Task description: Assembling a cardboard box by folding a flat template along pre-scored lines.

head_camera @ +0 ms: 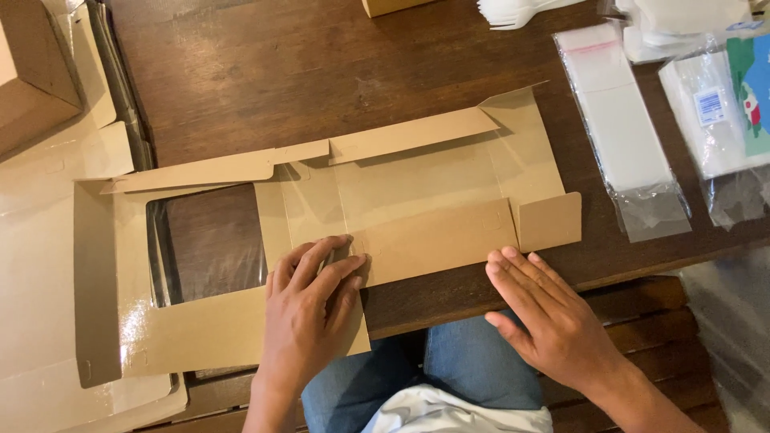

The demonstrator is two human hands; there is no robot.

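Left hand (309, 309) lies flat, fingers together, pressing the flattened brown window box (337, 224) on the dark wooden table (241, 72); right hand (545, 317) rests open-palmed at the near flap's end, gripping nothing. With so little held down, the flap could spring back or crease crooked. Farther off, clear plastic sleeves (626, 120) might snag a swinging panel.

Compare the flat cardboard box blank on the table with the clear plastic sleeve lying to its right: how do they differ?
The cardboard box blank is brown, opaque and creased, with a window cut-out; the clear plastic sleeve is see-through, narrower and holds white sheets. The left hand presses on the blank; the right hand rests at its edge; neither touches the sleeve. Both lie flat on the table.
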